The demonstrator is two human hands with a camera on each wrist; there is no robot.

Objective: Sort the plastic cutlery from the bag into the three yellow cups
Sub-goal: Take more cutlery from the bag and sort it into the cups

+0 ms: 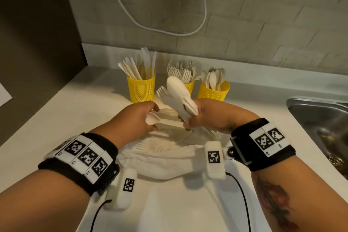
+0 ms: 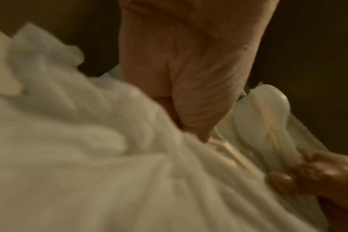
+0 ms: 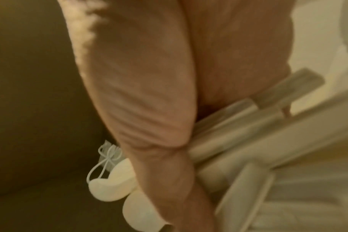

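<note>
Three yellow mesh cups stand at the back of the counter: the left cup (image 1: 141, 88) holds knives, the middle cup (image 1: 189, 86) forks, the right cup (image 1: 214, 90) spoons. My right hand (image 1: 209, 117) grips a bundle of white cutlery (image 1: 178, 98), spoons and a fork, raised in front of the cups; its handles (image 3: 238, 130) cross my palm. My left hand (image 1: 140, 117) holds a single spoon (image 1: 151, 119) over the open white bag (image 1: 169, 158). More forks lie inside the bag. The left wrist view is blurred, showing bag folds (image 2: 89, 157) and spoon bowls (image 2: 264, 119).
A steel sink (image 1: 320, 118) lies at the right of the pale counter (image 1: 56, 115). A white cable (image 1: 169, 30) hangs on the brick wall behind the cups. Black wires run from both wristbands across the counter's front.
</note>
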